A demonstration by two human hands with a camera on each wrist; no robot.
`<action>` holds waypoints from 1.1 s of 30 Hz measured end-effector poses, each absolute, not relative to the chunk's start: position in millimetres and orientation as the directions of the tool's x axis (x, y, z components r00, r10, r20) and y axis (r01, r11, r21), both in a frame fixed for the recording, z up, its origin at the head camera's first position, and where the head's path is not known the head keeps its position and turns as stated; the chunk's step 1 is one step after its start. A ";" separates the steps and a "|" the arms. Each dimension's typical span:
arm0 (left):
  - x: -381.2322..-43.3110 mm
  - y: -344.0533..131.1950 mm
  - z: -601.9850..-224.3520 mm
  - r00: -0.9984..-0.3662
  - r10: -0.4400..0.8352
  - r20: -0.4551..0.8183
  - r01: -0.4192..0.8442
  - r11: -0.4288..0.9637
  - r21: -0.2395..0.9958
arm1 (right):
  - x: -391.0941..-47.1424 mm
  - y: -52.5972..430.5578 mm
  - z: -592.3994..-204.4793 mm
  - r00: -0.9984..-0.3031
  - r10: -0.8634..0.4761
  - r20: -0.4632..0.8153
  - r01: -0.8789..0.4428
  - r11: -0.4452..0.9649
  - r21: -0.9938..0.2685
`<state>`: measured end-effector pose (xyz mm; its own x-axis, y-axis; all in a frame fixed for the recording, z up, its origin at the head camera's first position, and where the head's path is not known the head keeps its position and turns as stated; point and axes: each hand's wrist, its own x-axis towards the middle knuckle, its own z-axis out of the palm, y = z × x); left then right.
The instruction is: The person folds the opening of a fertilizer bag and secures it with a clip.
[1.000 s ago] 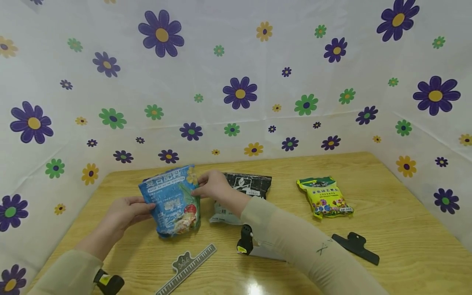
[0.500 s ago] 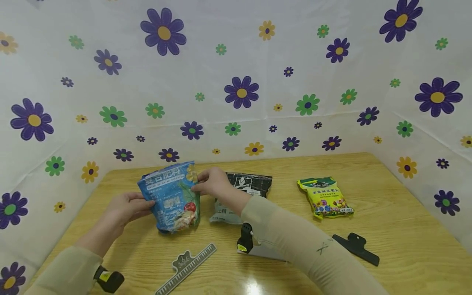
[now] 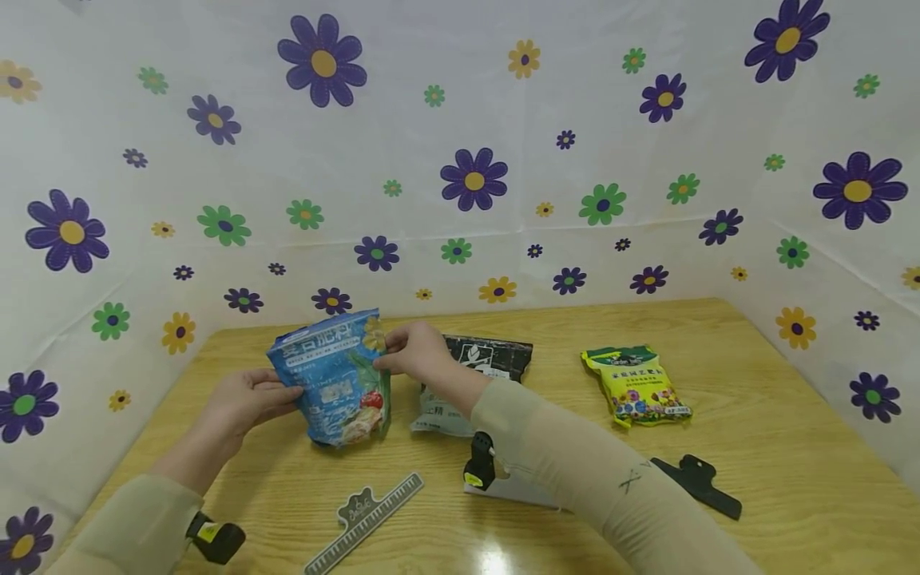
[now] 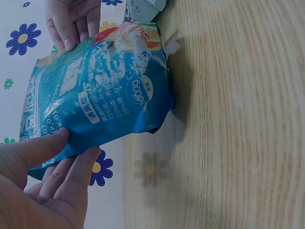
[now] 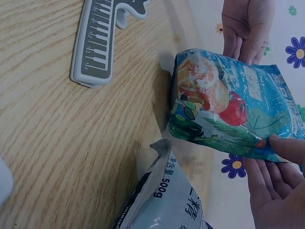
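Both hands are clamped on a blue, glossy plastic bag printed with vegetables point(image 3: 334, 387), one at each side. The left hand point(image 3: 247, 403) pinches its left edge with the thumb on the front and fingers behind; the right hand point(image 3: 420, 355) grips the opposite upper edge the same way. The bag stands upright, tilted slightly, above the left part of the wood-grain counter point(image 3: 546, 539); whether its base touches the wood I cannot tell.

Just right of it, partly behind the right hand, lies a black-and-grey plastic bag point(image 3: 442, 411). Farther right, well apart, lies a yellow-and-green plastic bag with printed flowers point(image 3: 640, 387). Nearer the front are a grey ruler-shaped clip with a piano-key pattern point(image 3: 365, 519) and, on the right, a black flat clip point(image 3: 700, 485). A white flat object point(image 3: 513, 491) lies partly hidden beneath the right forearm. White cloth with purple, green and yellow flowers point(image 3: 402, 120) hangs behind.
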<state>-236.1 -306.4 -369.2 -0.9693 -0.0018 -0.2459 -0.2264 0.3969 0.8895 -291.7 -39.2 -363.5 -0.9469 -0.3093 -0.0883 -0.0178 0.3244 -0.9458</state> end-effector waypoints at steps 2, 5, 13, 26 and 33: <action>-236.3 -307.0 -369.2 -0.970 -0.002 -0.244 -0.225 0.396 0.890 | -292.2 -39.4 -363.4 -0.947 -0.309 -0.086 -0.019 0.323 -0.946; -237.1 -308.2 -369.2 -0.971 0.003 -0.238 -0.217 0.401 0.890 | -292.2 -39.7 -363.2 -0.948 -0.308 -0.079 -0.027 0.327 -0.945; -237.0 -308.8 -364.7 -0.971 -0.010 -0.239 -0.218 0.454 0.864 | -290.0 -38.9 -362.4 -0.954 -0.296 -0.051 -0.069 0.379 -0.923; -234.1 -309.8 -360.3 -0.984 -0.031 -0.174 -0.157 0.608 0.779 | -286.1 -38.0 -361.9 -0.942 -0.337 0.006 -0.162 0.436 -0.885; -232.0 -308.9 -357.4 -0.986 -0.017 -0.163 -0.137 0.632 0.762 | -281.5 -36.6 -360.8 -0.932 -0.360 0.031 -0.204 0.453 -0.868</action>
<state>-232.0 -308.9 -357.4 -0.9865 -0.0170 -0.1632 -0.1370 0.6324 0.7625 -281.5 -36.6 -360.8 -0.9324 -0.3599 0.0314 -0.2041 0.4529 -0.8679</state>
